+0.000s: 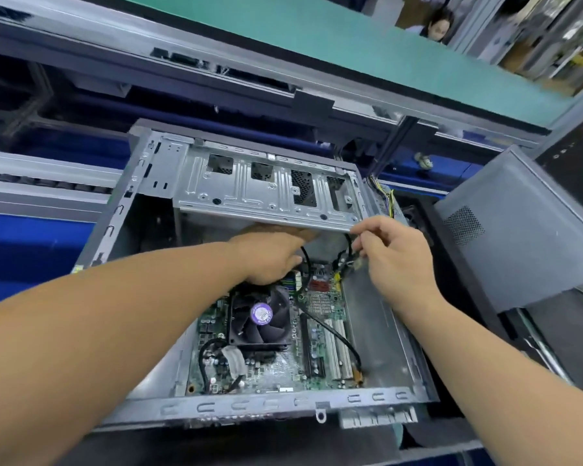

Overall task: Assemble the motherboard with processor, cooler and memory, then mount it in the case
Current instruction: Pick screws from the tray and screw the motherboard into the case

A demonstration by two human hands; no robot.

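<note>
Blue workbench holds the open case (142,398) mid-frame. Motherboard (270,371) with cooler (261,314) already sits inside. Right hand (398,257) pinches thin wires (345,260); left hand (270,253) reaches under the drive cage (266,186), fingers hidden. Cables remain.

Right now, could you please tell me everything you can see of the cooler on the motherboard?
The cooler is a square black fan frame with dark blades around a hub bearing a round purple label. It sits flat on the green motherboard, already inside the open grey case, towards the board's left side. The left hand reaches over its far edge, hiding that side. Whether it touches the fan cannot be told. A black cable runs to its right, apart from it.
</note>
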